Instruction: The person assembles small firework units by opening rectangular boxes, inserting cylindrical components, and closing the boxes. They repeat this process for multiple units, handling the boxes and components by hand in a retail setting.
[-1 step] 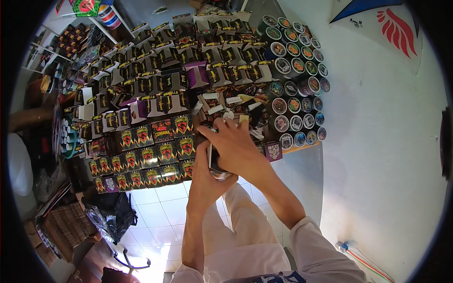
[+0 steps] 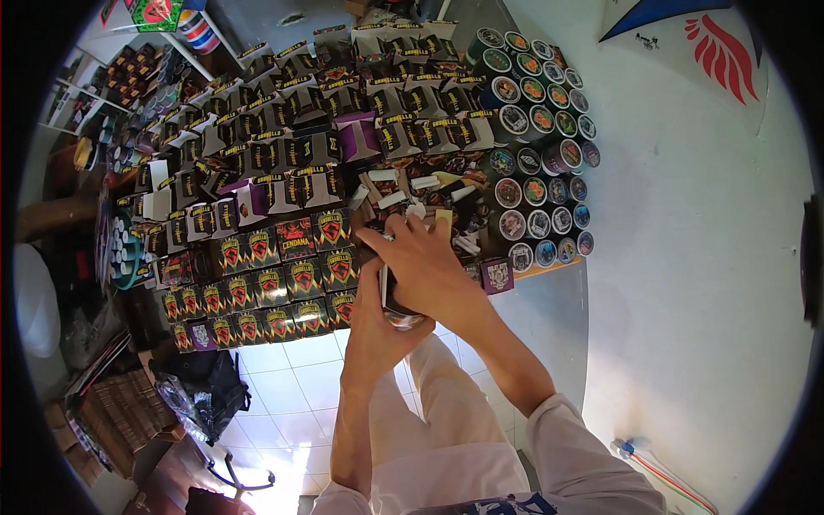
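Observation:
Near the front edge of the table, a small black box (image 2: pixel 391 296) with a pale edge is between my two hands. My left hand (image 2: pixel 376 335) is closed round it from below and the left. Lying over its top, my right hand (image 2: pixel 433 273) grips it with bent fingers and hides most of it. Just beyond my right fingertips is a loose heap of small white rolls (image 2: pixel 392 199), brown strips and dark printed pieces. Closed black boxes with a red and yellow emblem (image 2: pixel 302 276) stand in rows left of my hands.
Open-flapped black boxes (image 2: pixel 309 146) fill the far and left table. Round-lidded jars (image 2: pixel 539 184) stand in rows at the right, with a purple box (image 2: pixel 497 275) at the front edge. A white wall (image 2: pixel 687 215) rises at right. A black bag (image 2: pixel 202 382) lies lower left.

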A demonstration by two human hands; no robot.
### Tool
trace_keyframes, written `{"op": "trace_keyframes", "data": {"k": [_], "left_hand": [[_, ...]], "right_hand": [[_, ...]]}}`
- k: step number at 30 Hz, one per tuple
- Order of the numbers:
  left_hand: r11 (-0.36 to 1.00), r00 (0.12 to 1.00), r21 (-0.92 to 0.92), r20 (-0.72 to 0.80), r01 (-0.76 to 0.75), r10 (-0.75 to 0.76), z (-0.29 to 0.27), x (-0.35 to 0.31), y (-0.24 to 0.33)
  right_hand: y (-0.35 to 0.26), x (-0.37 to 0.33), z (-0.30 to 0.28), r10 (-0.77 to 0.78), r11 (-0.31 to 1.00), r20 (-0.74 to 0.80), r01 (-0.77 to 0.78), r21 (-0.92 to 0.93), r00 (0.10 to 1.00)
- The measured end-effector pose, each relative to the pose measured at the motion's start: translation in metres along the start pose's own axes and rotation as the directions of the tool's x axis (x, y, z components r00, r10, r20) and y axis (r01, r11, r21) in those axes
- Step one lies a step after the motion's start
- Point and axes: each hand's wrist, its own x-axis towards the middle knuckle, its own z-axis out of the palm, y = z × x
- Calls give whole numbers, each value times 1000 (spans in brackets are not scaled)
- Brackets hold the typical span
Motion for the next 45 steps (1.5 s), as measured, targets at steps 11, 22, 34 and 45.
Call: {"op": "trace_keyframes", "data": {"k": [11, 22, 34, 45], "left_hand": [[999, 998, 21, 29, 48, -48, -4, 0, 4], [996, 995, -38, -44, 84, -85, -14, -1, -1], [996, 995, -26, -43, 84, -85, -13, -9, -2], [994, 997, -80, -9, 80, -81, -20, -14, -1]], "right_hand": [[4, 4, 11, 26, 988, 8, -27, 151, 1000], [106, -6, 28, 349, 909, -66, -321, 266, 935], [108, 29, 58, 333, 889, -231, -222, 401, 914], [100, 2, 16, 301, 933, -93, -272, 236, 949]]}}
